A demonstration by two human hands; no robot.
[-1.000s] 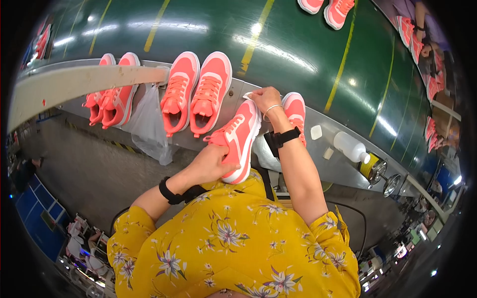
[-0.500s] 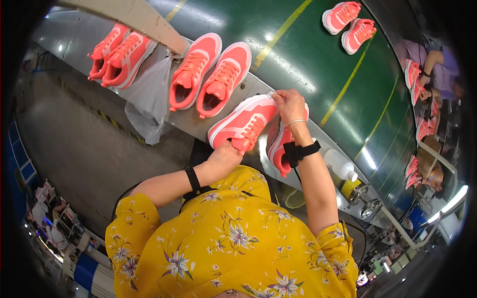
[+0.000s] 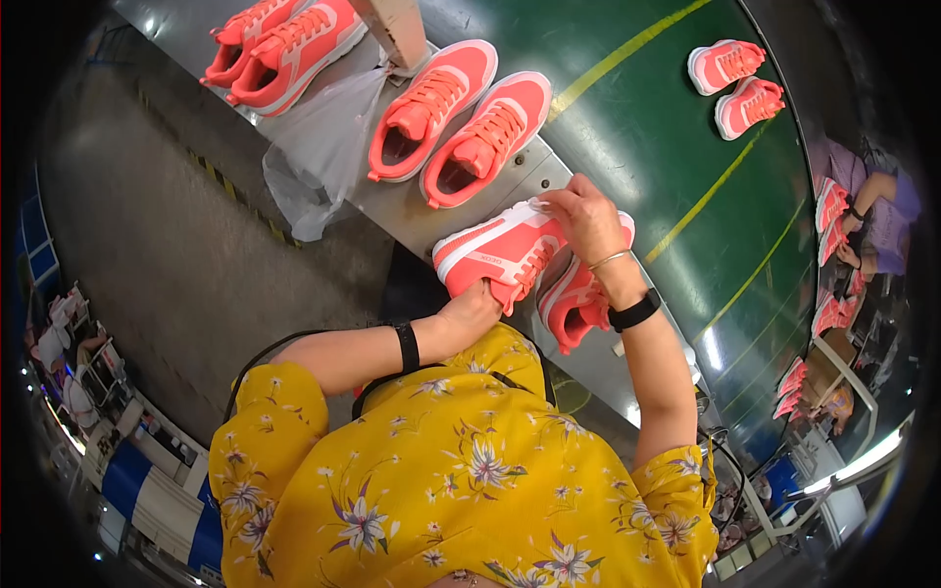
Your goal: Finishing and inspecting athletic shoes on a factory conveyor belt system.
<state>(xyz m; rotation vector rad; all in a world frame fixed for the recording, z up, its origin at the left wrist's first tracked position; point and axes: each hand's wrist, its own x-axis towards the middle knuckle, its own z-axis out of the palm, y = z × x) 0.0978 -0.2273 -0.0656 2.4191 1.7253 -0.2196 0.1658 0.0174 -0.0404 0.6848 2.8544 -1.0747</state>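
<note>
Coral sneaker with a white sole sits at the frame's centre, tilted on its side above the grey counter edge. Left hand grips its heel end from below, fingers closed around it. Right hand pinches the toe end, fingers closed. Second coral sneaker lies just beside it, under the right wrist. Another pair rests above on the counter.

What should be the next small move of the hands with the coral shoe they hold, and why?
Probably set the coral shoe down beside its mate on the metal ledge. The left hand grips it from below, tipped on its side, the right hand pinches its toe edge, and the finished pairs already stand side by side there.
</note>
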